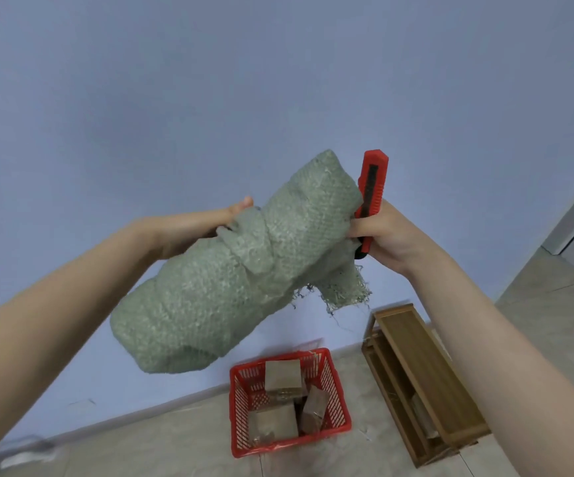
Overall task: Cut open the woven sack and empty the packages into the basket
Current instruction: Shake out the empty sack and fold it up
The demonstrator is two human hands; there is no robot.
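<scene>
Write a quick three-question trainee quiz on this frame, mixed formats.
1. True or false: the red basket on the floor already holds brown packages.
2. Which hand holds the red utility knife? A) left hand B) right hand C) neither
3. Fill in: the green woven sack is held up in the air by ___ hands.

Key:
1. True: several boxes lie inside.
2. B: it grips knife and sack edge together; the left hand grips only the sack.
3. Both.
</scene>
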